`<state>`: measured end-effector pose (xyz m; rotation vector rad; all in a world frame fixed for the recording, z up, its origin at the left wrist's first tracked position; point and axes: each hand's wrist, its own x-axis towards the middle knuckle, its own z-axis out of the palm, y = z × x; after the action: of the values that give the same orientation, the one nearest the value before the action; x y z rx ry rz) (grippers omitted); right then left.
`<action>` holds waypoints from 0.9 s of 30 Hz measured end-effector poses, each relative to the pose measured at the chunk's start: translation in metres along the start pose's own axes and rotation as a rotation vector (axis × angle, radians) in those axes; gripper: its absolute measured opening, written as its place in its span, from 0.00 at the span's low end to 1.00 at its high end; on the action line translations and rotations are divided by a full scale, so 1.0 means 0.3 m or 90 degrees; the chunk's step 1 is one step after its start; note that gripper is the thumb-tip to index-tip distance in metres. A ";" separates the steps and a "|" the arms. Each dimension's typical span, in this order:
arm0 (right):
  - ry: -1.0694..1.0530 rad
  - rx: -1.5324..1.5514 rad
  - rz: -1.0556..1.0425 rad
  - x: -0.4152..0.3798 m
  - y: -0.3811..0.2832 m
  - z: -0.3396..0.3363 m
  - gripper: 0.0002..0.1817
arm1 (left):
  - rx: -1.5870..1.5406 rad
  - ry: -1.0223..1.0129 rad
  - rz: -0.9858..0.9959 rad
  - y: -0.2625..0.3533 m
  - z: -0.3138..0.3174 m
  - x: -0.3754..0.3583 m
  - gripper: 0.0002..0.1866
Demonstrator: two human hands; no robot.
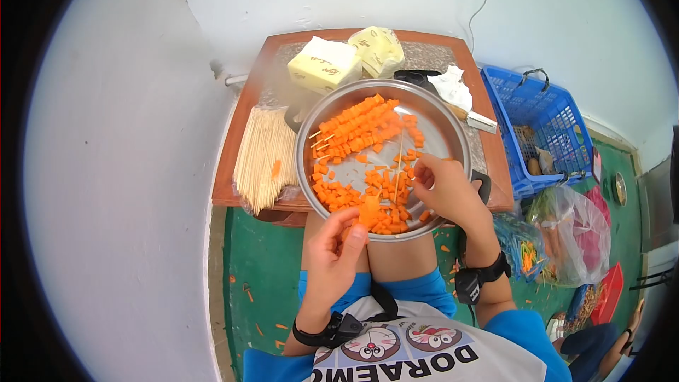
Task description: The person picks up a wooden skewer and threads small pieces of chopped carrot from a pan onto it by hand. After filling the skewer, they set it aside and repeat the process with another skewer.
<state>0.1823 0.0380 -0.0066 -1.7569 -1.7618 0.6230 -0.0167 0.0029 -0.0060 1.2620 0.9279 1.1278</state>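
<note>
The pan point(453, 134) sits on the table point(233, 163), holding carrot cubes point(339, 194) and loaded skewers point(353, 127). Bare sticks point(265, 155) lie left of it, two packets point(325, 64) behind, a knife point(474, 119) right. The basket point(544, 120) stands on the floor, right of the table.

A makeshift home food-prep corner: a low wooden worktop point(233, 170) against a white wall, a green floor point(262, 269), and a blue crate point(544, 120) at three o'clock.
</note>
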 end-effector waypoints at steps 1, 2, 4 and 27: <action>-0.001 0.000 0.000 -0.011 -0.019 -0.013 0.06 | 0.020 0.011 0.023 -0.001 0.004 0.000 0.14; 0.014 0.092 -0.027 -0.026 -0.040 -0.026 0.07 | 0.020 0.012 0.022 0.002 0.005 -0.001 0.14; 0.030 0.183 -0.052 -0.052 -0.054 -0.026 0.07 | -0.006 -0.002 -0.009 0.010 0.010 -0.001 0.13; -0.215 1.018 0.047 -0.120 -0.083 0.014 0.09 | 0.227 -0.015 0.099 0.007 0.028 -0.011 0.12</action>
<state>0.1604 0.0017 0.0050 -0.5490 -0.7210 1.7404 -0.0095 -0.0023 -0.0033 1.6579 1.0588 1.0941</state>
